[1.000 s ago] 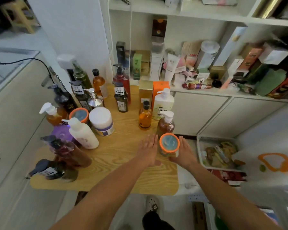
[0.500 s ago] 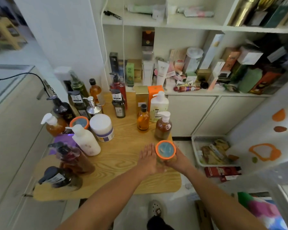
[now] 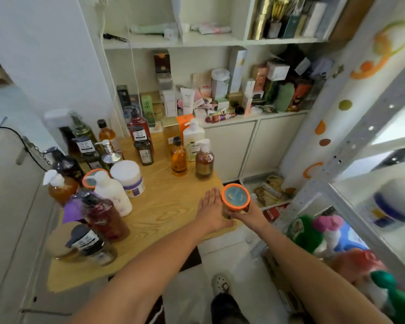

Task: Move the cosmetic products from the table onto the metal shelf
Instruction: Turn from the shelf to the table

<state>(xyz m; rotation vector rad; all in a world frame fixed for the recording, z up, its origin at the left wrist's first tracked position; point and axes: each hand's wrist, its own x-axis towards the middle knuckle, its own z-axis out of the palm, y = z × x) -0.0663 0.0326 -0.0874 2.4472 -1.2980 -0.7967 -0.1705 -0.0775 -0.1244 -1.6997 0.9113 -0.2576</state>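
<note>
Cradles the orange-lidded jar [image 3: 235,198] between both hands at the 3 o'clock edge of the wooden table [image 3: 164,206], right at the rim; resting or lifted, hard to tell. Presses the left hand [image 3: 211,210] flat against the jar's 9 o'clock side, fingers straight and together, curled round nothing. Wraps the right hand [image 3: 249,213] round the jar's lower part from 4 o'clock, fingers curled under it in a grip. Looks like the carry step for this one jar: taken up, not yet shelved. Leaves plenty on the table from 9 to 12 o'clock: pump bottles [image 3: 204,160], a white tub [image 3: 126,177], a second orange-lidded jar [image 3: 91,180]. Calls next for a swing toward 3 o'clock, over to the metal shelf [image 3: 369,122] of perforated grey angle, already holding a blue-banded tub [image 3: 393,206]. Needs a free patch beside that tub, the jar kept upright, and probably the right hand alone for the set-down
</note>
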